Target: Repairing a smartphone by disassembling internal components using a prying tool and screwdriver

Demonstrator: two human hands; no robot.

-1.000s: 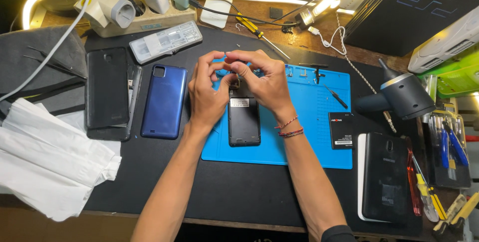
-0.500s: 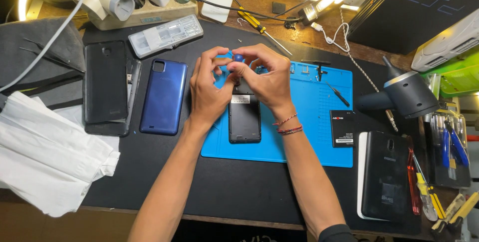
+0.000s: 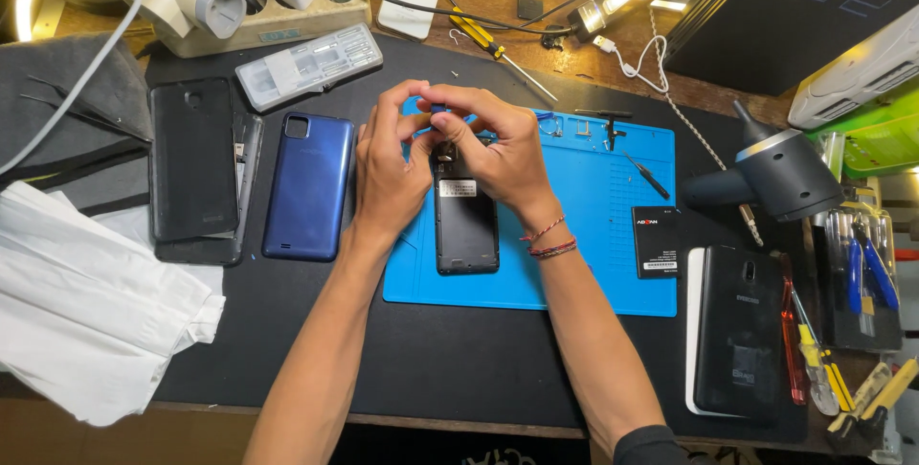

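Opened black phone [image 3: 466,226] lies on the blue mat [image 3: 593,235], mid worktop | left hand [image 3: 388,173] and right hand [image 3: 498,154] meet at its top end, fingers pinched on a small blue tool [image 3: 437,107] | blue back cover [image 3: 308,185] left, battery [image 3: 657,241] right

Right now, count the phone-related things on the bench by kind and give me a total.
Opened phones, back off: 1, under both hands on the blue mat
Loose back covers: 3, blue, black on the left, black on the right
Loose batteries: 1
Total: 5
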